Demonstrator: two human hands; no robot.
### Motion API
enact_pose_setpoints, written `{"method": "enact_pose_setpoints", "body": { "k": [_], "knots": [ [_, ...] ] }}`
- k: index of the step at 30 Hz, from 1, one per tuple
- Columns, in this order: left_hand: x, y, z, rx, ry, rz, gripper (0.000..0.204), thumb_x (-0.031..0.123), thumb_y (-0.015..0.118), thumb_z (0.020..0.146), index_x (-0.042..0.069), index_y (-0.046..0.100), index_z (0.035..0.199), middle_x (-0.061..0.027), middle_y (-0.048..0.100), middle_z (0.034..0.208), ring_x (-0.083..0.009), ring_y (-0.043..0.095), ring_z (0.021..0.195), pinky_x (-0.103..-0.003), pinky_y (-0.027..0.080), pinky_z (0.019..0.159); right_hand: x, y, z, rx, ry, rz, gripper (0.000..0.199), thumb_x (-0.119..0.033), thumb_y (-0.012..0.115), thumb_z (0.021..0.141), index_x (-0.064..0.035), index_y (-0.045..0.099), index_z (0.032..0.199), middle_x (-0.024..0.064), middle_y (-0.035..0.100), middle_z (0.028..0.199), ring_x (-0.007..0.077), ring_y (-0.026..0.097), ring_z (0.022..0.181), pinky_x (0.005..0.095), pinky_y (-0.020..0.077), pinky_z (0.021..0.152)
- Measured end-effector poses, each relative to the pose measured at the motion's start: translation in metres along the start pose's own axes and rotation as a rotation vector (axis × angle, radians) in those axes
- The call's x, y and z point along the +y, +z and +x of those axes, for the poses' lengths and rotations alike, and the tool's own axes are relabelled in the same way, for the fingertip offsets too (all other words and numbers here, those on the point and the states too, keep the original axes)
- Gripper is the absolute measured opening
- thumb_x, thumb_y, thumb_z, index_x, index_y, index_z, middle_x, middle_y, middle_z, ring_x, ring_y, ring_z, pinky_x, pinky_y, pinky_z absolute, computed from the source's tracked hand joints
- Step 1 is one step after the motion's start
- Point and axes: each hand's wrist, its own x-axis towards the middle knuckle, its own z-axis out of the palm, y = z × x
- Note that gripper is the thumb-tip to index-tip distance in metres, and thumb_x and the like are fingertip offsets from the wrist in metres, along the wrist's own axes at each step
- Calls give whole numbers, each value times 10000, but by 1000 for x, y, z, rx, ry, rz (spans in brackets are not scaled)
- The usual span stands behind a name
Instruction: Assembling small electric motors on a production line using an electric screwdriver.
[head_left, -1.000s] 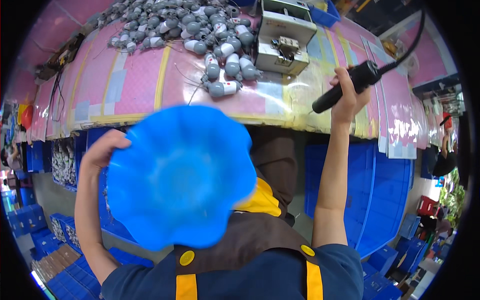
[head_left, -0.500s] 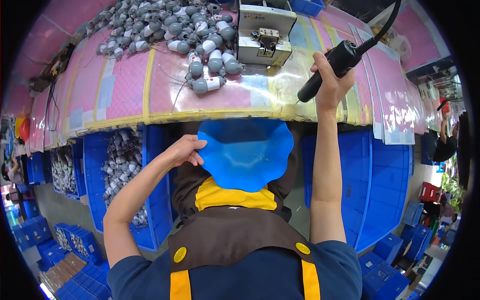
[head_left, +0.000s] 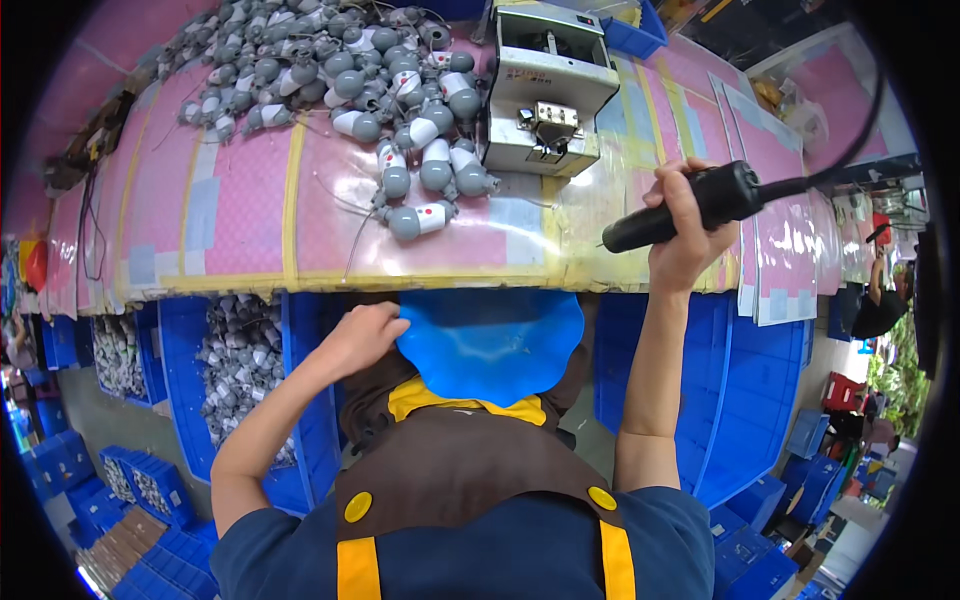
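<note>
Reaching upward from the lower edge, the right forearm (head_left: 655,370) stood nearly vertical, while the left forearm (head_left: 285,410) slanted inward. The right grip (head_left: 690,238) was wrapped around a black cylindrical tool (head_left: 640,229), tip turned left, above the worktop (head_left: 235,245). The left grip (head_left: 362,338) touched the left rim of a wavy blue bowl (head_left: 500,370) over the lap (head_left: 362,402); whether it pinched that rim could not be told. Leftward, a blue bin (head_left: 185,400) held grey-and-white bulb-shaped parts (head_left: 240,360); another blue bin (head_left: 705,400) stood rightward
</note>
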Motion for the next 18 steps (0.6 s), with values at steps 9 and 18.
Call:
{"method": "enact_pose_setpoints", "body": {
  "k": [9,18],
  "knots": [
    [81,-26,60,743,585,603,389,138,596,772,121,550,1158,-97,513,1152,-267,470,1074,-381,381,836,-29,39,59,-167,-170,296,238,-102,567,821,1,483,1018,121,559,765,200,521,626,317,433,619],
    [66,-50,116,948,470,739,432,155,555,782,162,522,1213,-68,475,1223,-237,418,1123,-395,310,892,-35,105,71,-18,-156,250,199,-115,653,758,3,551,882,77,561,679,135,527,532,241,424,517]
  ]
}}
